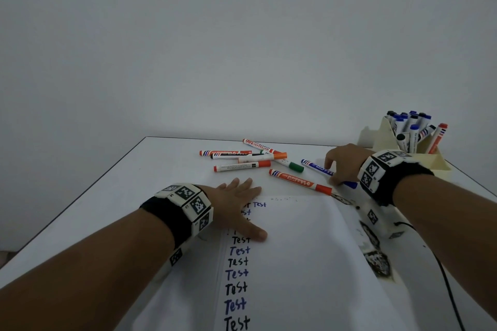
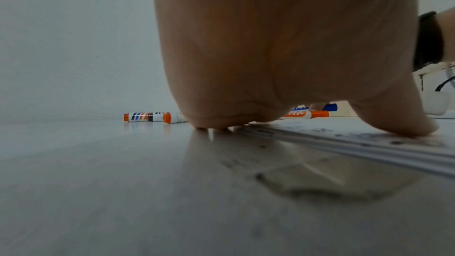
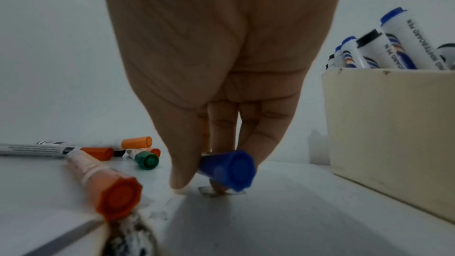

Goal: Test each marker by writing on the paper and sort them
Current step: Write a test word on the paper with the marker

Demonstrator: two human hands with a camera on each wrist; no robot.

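- while the left hand (image 1: pixel 236 204) lies flat with fingers spread on the paper (image 1: pixel 301 255), pressing its upper left corner, the right hand (image 1: pixel 344 162) pinches the blue marker (image 1: pixel 316 166) between thumb and fingers, low over the table (image 1: pixel 150 169).
- in the right wrist view the blue marker's cap (image 3: pixel 229 170) points at the camera, just above the table top.
- at the far right the cream holder (image 1: pixel 387 140) stands on the table; its tall compartment is packed with upright blue- and black-capped markers (image 1: pixel 408 126), and one orange-capped marker (image 1: pixel 437 138) leans in a lower compartment beside them.
- an orange marker (image 1: pixel 300 181) lies just left of the right hand, its cap touching the paper's top edge.
- farther back a loose heap of orange, green and black markers (image 1: pixel 242 160) lies on the table.
- a column of handwritten "test" words (image 1: pixel 236 274) runs down the paper in blue and black.
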